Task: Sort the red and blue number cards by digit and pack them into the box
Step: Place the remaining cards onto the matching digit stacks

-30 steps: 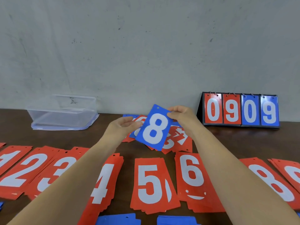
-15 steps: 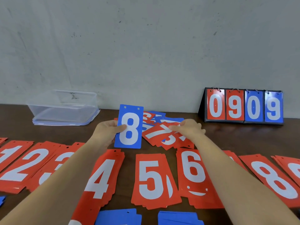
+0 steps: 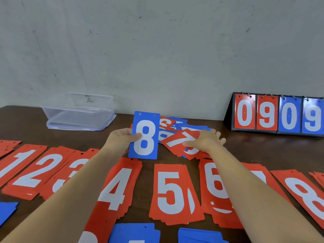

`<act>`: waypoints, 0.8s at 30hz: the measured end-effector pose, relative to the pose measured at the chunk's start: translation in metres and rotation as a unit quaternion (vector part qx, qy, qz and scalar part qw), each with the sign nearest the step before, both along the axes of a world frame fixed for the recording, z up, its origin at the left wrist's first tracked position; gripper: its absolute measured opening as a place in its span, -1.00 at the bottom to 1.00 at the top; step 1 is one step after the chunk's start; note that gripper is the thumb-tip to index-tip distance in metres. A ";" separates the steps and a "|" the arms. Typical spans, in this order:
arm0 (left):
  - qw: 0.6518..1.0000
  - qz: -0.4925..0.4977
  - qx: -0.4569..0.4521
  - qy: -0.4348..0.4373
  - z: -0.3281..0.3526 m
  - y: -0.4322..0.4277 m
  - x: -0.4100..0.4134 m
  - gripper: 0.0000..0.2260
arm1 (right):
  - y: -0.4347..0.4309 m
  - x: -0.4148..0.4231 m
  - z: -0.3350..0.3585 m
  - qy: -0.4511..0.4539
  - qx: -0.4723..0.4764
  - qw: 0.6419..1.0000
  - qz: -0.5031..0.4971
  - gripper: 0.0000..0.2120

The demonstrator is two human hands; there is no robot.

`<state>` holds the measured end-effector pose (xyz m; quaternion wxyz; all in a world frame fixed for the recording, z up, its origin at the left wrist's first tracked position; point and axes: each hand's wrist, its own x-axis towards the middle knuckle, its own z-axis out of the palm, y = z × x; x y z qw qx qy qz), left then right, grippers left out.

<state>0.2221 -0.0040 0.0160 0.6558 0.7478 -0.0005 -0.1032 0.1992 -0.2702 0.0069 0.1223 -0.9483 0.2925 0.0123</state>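
Observation:
My left hand (image 3: 121,141) holds a blue 8 card (image 3: 144,135) upright above the table, thumb on its face. My right hand (image 3: 206,141) rests on a loose mixed heap of red and blue cards (image 3: 178,135), thumb and fingers on a red 7 card (image 3: 180,139). Sorted red stacks lie in a row in front: 1 (image 3: 10,165), 2 (image 3: 35,172), 3 (image 3: 70,165), 4 (image 3: 121,186), 5 (image 3: 173,192), 6 (image 3: 212,183), 8 (image 3: 305,195). My right forearm covers most of the red 7 stack (image 3: 257,176). The clear plastic box (image 3: 78,111) stands at the back left.
A black flip scoreboard (image 3: 278,114) showing 0 9 0 9 stands at the back right against the wall. Blue card stacks (image 3: 135,232) lie along the near edge, another at the left (image 3: 7,211). More red cards (image 3: 319,178) show at the far right.
The blue 8 card passed fully into my left hand and moved left, now upright. My right hand let go of it and dropped onto the mixed heap, touching the red 7.

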 end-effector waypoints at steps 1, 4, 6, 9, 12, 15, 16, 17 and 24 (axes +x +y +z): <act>1.000 0.000 0.001 -0.002 0.001 0.001 -0.001 -0.79 | 0.000 0.000 0.001 0.003 -0.003 1.000 0.003 -0.15; 1.000 0.002 0.005 -0.007 0.002 0.002 -0.003 -0.78 | 0.001 0.002 0.002 0.002 0.005 1.000 0.012 -0.22; 1.000 0.002 0.006 -0.009 0.003 0.002 -0.005 -0.77 | 0.001 0.002 0.002 0.001 0.027 1.000 -0.001 -0.17; 1.000 0.004 0.011 -0.011 0.003 0.003 -0.006 -0.77 | -0.002 0.003 0.003 -0.003 0.055 0.998 -0.025 -0.08; 1.000 0.003 0.016 -0.016 0.004 0.004 -0.007 -0.79 | -0.003 0.006 0.006 0.000 0.079 0.996 -0.034 -0.06; 1.000 0.004 0.014 -0.015 0.002 0.007 -0.006 -0.80 | -0.004 0.007 0.006 -0.020 0.102 0.994 -0.038 0.00; 1.000 0.002 0.013 -0.015 0.002 0.008 -0.006 -0.80 | -0.004 0.006 0.004 -0.038 0.105 0.993 -0.037 0.00; 1.000 0.001 0.013 -0.016 0.001 0.009 -0.005 -0.80 | -0.004 0.005 0.001 -0.058 0.102 0.993 -0.034 -0.04; 1.000 -0.002 0.002 -0.001 0.004 -0.001 -0.002 -0.79 | -0.007 -0.004 0.004 -0.317 0.209 0.924 -0.051 -0.89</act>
